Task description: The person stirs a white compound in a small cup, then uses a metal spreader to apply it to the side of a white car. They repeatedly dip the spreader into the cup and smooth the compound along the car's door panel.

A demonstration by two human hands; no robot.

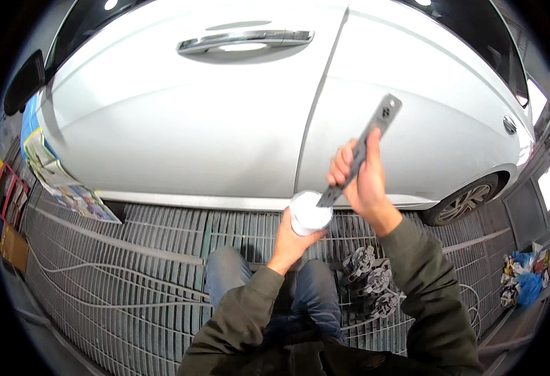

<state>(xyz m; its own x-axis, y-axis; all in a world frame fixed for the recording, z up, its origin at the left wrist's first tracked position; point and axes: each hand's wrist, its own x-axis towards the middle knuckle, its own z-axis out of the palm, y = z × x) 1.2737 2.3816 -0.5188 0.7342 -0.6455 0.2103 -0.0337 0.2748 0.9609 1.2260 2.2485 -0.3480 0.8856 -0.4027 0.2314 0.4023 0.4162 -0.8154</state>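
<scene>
My left hand (pixel 294 243) is closed around a small white cup (pixel 311 218), held over my knees close to the car's sill. In my right hand (pixel 368 178) is a long flat dark grey stick (pixel 375 128), gripped near its middle with the thumb along it. Its lower end reaches the cup's rim; whether it touches the white contents I cannot tell. The stick's upper end, with a small hole, points up and right. Behind both hands stands the side of a white car (pixel 225 131), with a chrome door handle (pixel 247 41).
The floor is metal grating (pixel 143 250), with pale hoses (pixel 131 305) at left. Several grey spray guns (pixel 378 285) lie beside my right leg. Masking paper (pixel 62 178) covers the car's left end. A rear wheel (pixel 466 200) and crumpled rubbish (pixel 529 279) are at right, a cardboard box (pixel 14 247) far left.
</scene>
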